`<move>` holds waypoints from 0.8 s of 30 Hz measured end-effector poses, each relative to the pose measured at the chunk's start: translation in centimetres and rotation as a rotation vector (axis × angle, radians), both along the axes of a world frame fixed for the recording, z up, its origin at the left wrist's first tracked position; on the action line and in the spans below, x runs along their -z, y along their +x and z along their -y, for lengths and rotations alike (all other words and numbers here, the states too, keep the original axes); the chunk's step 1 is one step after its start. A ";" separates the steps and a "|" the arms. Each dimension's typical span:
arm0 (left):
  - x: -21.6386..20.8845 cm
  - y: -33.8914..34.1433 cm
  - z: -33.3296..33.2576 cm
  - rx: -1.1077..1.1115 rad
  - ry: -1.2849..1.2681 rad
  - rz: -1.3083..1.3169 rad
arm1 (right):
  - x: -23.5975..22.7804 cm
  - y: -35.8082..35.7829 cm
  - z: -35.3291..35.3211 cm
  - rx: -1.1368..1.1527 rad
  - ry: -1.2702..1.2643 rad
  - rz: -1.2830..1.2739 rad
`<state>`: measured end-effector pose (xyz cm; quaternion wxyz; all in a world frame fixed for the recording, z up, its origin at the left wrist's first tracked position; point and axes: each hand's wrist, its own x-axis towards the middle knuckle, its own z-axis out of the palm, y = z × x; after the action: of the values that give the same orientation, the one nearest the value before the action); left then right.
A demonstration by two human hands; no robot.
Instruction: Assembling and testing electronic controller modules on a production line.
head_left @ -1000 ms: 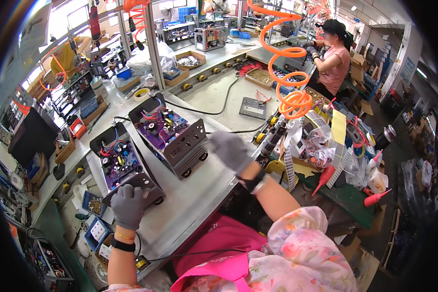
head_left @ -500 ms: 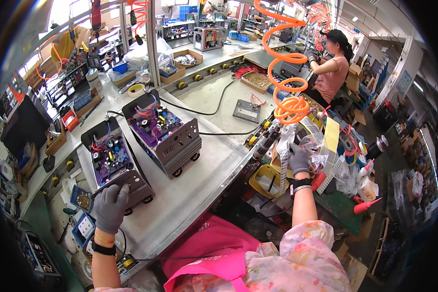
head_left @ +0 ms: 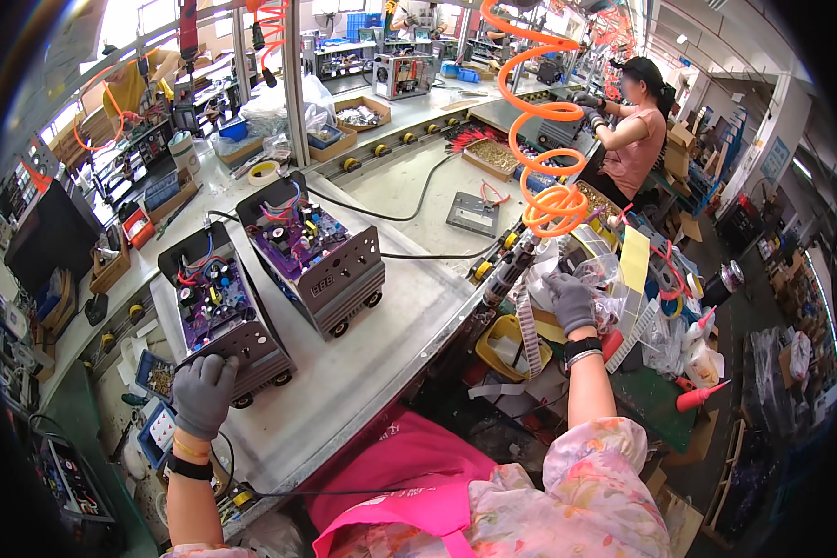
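Two open-topped electronic units with dark metal cases and purple circuit boards stand side by side on the bench: a left unit (head_left: 216, 307) and a right unit (head_left: 312, 251). My left hand (head_left: 205, 395), in a grey glove, is closed at the front panel of the left unit. Its fingertips are together against the panel, and whatever they pinch is hidden. My right hand (head_left: 572, 299), also gloved, reaches among clear plastic bags and papers at the bench's right side. Its fingers are curled beside a white strip (head_left: 528, 335) that hangs down; what they grip is not visible.
A yellow bin (head_left: 504, 352) sits below the strip. An orange coiled hose (head_left: 553, 219) hangs ahead of my right hand. Blue trays (head_left: 158, 435) of small parts lie by my left wrist. A black cable (head_left: 409, 216) crosses the bench. A person (head_left: 634, 130) works at the far right.
My right hand has shifted slightly, and the white strip beside it hangs farther left with a looser curve. My left hand has moved a little left and down, staying at the left unit's panel.
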<state>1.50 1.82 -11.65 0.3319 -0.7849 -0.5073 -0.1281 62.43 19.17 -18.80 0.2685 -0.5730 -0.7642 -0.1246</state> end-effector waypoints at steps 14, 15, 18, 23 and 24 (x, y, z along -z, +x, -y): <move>-0.8 0.9 0.4 -0.024 -0.067 0.151 | 0.1 0.4 0.6 0.498 0.056 -0.107; -1.0 1.3 0.6 -0.039 -0.086 0.182 | -0.9 -0.2 1.3 0.412 0.216 -0.060; -1.6 3.4 1.6 -0.052 -0.169 0.404 | -4.6 -2.2 4.1 0.303 0.453 0.013; -1.5 10.7 3.5 0.258 -0.762 1.384 | -9.2 -11.4 10.4 -0.140 0.408 -0.203; -1.5 12.2 4.1 0.271 -0.979 1.564 | -9.2 -14.5 11.3 -0.383 0.327 -0.289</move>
<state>13.66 -2.31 -10.15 -0.4898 -0.5805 -0.4883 -0.4297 47.91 7.87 -9.57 0.4821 -0.3793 -0.7820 -0.1102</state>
